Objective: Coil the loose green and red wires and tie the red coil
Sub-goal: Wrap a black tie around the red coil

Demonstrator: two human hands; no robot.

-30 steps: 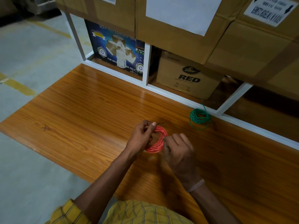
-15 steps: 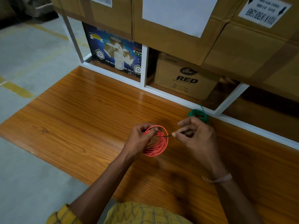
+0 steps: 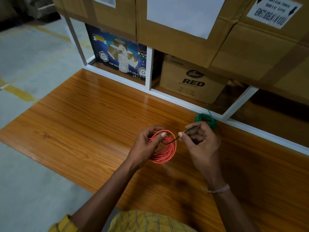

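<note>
Head view: the left hand (image 3: 145,144) gripped the red coil (image 3: 164,149) at its upper left side, fingers curled round the bundled loops w/ the thumb tip pressed on top of the strands. The coil was held just above the wooden table (image 3: 83,124), roughly in the middle of the tabletop, loops hanging toward the person. The right hand (image 3: 203,144) was just to the right of the coil, thumb and forefinger pinching a thin dark tie wire (image 3: 173,140); the other fingers were curled in toward the palm. The tie wire ran from that pinch in a curve down and left across the coil's upper part toward the left thumb (its far end was too small to tell exactly where it stopped). A pale band (image 3: 216,190) sat on the right wrist.

The green coil (image 3: 206,118) lay on the table behind the right hand, already wound, right up against the white shelf frame (image 3: 168,96); knuckles hid its near edge. It was apart from the red coil.

Behind the frame: a blue tape box (image 3: 119,52) at left and a brown carton marked RED (image 3: 192,79) beside it, w/ big cardboard boxes (image 3: 250,39) stacked above. Yellow checked shirt (image 3: 143,221) at bottom edge.
</note>
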